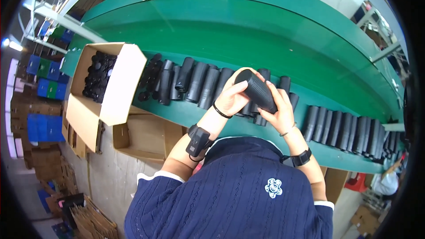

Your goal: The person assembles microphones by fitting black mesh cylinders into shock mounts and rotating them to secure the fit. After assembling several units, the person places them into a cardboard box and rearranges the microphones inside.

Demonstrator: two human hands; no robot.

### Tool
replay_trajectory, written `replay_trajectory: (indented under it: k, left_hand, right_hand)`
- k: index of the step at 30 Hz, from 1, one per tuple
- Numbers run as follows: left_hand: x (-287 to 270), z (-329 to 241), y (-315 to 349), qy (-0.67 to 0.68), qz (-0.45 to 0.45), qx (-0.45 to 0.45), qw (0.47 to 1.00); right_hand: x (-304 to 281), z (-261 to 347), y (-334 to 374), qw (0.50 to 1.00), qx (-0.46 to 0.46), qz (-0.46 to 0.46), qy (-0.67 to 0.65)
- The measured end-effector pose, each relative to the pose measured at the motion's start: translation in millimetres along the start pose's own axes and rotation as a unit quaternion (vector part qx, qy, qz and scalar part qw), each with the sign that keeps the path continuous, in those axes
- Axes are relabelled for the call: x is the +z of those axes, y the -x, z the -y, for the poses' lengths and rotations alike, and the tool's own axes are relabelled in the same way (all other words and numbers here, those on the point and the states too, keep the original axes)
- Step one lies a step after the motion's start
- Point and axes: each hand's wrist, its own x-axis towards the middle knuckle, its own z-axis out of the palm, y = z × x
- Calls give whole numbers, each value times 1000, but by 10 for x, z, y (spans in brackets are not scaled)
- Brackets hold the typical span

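A black cylinder with a finely textured side is held tilted over the workbench. My left hand is closed around its upper left end, with the thumb along the end. My right hand grips its lower right side, fingers behind and thumb beneath. Just left of my hands, several dark tubes lie side by side on the green bench. A few more dark tubes show behind my right hand, partly hidden by it.
On the right, a long row of dark tubes lines the green bench. At the left stands an open cardboard box of black round caps; more loose caps lie beside it. Another cardboard box sits below the bench edge.
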Motion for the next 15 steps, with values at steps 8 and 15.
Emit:
replay_trajectory:
  k: [8, 15]
  left_hand:
    - [287, 274, -357, -20, 61, -66, 996]
    - [-561, 784, -865, -828, -136, -23, 544]
  right_hand:
    - [-377, -272, 333, 999, 9, 35, 26]
    - [-830, -1288, 415, 944, 241, -183, -132]
